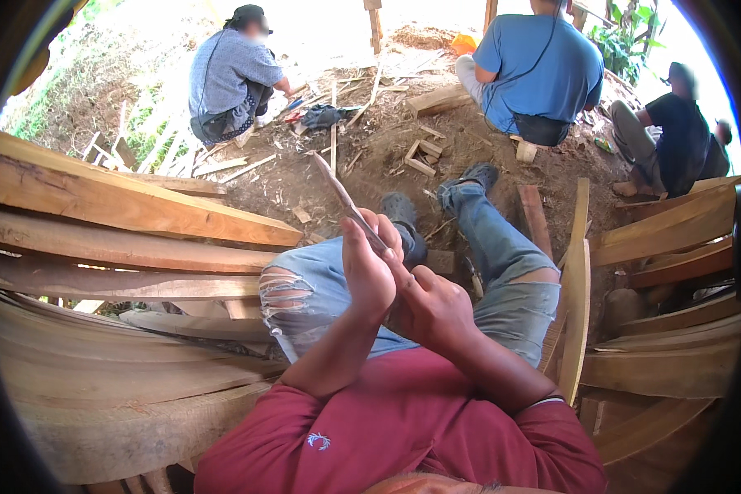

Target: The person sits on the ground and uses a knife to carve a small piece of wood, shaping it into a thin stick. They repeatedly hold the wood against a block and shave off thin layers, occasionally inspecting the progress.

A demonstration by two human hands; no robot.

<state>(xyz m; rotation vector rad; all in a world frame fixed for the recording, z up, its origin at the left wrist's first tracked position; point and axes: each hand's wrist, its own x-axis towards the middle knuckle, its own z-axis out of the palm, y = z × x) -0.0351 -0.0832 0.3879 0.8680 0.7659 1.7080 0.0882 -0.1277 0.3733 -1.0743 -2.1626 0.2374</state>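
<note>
A slender, tapering brown strip of wood [337, 188] slants up and to the left in front of my chest, above my lap. My left hand [369, 267] is closed around its lower part, the thumb lying along one side and the fingers along the other. Close beside it, my right hand [438, 306] has curled fingers pressed against the strip's lower end, the index finger reaching toward the left hand. My palms hide the very end of the strip, and I cannot see whether the right hand has anything else in it.
Stacked planks [140, 202] lie on my left, more planks [675, 362] on my right. A narrow board [578, 288] leans beside my right knee. Three people sit ahead: one in patterned grey [230, 78], one in blue [543, 66], one in dark clothes [679, 136]. Wood scraps [421, 156] litter the dirt.
</note>
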